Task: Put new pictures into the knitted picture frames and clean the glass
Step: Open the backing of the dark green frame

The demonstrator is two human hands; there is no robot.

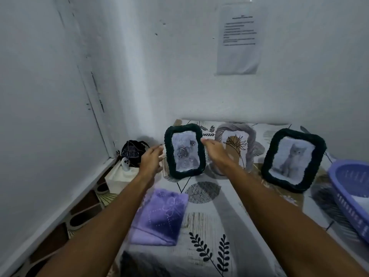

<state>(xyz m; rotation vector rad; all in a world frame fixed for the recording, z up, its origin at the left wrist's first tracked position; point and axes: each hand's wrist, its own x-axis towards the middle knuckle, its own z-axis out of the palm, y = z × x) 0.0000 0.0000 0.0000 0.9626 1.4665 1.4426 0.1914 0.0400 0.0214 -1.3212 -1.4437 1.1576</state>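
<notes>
Fingers first: left hand [151,159] has fingers straight and loosely spread, tips just beside the left edge of the dark green knitted frame w/ the rose picture [185,150]; contact can't be told, small gap seems to show. Right hand [214,149] also extended, fingers relaxed, tips at the frame's upper right edge, touching or nearly so, not curled round it. Neither hand grips anything.

That frame stands upright near the back of the bed, on the leaf-patterned sheet [209,226], close to the wall. Behind the right hand, a grey knitted frame [247,134] stands w/ no photo visible in it; the sheet pattern shows through its opening. Further right, well apart, a second dark green frame w/ a cat picture [293,159] stands tilted back.

Folded purple cloth [159,216] lies on the sheet under the left forearm, in front of the rose frame. Purple plastic basket [351,196] at right edge. Left of the bed: small white box [117,179] w/ a dark drawstring bag [132,151] on it. Printed paper [238,39] on the wall above.
</notes>
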